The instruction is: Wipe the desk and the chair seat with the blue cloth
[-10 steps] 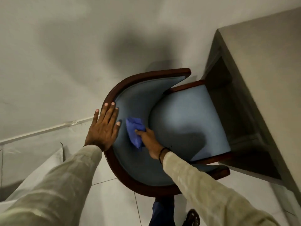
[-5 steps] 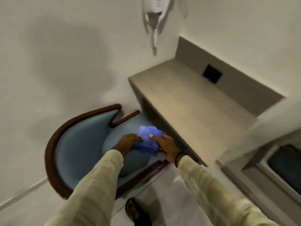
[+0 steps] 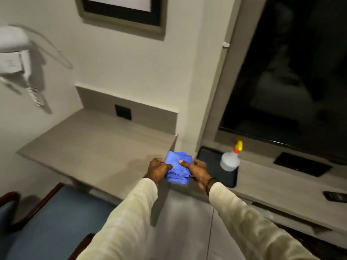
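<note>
I hold the folded blue cloth [image 3: 178, 167] in both hands, in the air above the right front corner of the desk. My left hand [image 3: 157, 170] grips its left side and my right hand [image 3: 199, 171] grips its right side, thumbs on top. The grey desk [image 3: 90, 145] stretches away to the left of my hands. The chair's blue seat [image 3: 54, 220] with its dark wooden frame sits at the lower left, partly under the desk's front edge.
A spray bottle [image 3: 230, 159] with a yellow nozzle stands on a black tray [image 3: 214, 166] on the low counter at right. A dark TV screen [image 3: 293, 72] fills the upper right. A wall hair dryer [image 3: 16, 61] hangs at left, a framed picture [image 3: 122, 12] above the desk.
My right hand lifted the cloth off the chair back, my left hand joined it, and both carried the cloth up and right from over the seat to the desk's right corner.
</note>
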